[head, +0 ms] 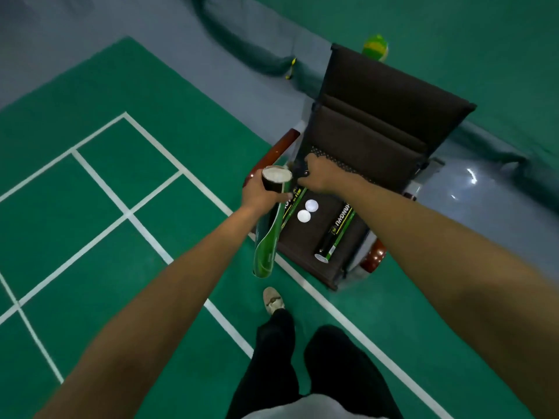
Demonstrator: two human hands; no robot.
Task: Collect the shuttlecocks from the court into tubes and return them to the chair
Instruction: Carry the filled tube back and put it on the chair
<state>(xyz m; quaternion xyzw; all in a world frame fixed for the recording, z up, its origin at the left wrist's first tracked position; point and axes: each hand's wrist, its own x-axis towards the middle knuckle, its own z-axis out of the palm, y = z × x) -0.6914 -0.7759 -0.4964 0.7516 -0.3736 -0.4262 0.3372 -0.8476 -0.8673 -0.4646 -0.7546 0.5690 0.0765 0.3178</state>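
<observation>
Gripping a green tube [267, 237] just below its open mouth, the left hand [263, 192] holds it nearly upright beside the chair [378, 116], off the seat edge that faces the white court lines. The fingers curl round the dark upper band, and the tube's lower end hangs clear of the floor by the chair's front corner. The mouth shows white inside; whether that is feathers I cannot tell.

A second tube [290, 208] lies on the chair's seat just beside the held one, partly under both hands. Its green and black label carries print too small to read. A third tube [334, 234] lies along the seat's opposite side, its end toward the front edge. White capitals down its length look like "HANGWU", though the letters are not sure. Two white round caps [311, 205] sit on the seat between these two lying tubes, touching or nearly touching each other.

The right hand [317, 175] reaches over the seat toward its back, close to the held tube's mouth. Its fingers are clenched round a small dark object [299, 171] that I cannot identify.
</observation>
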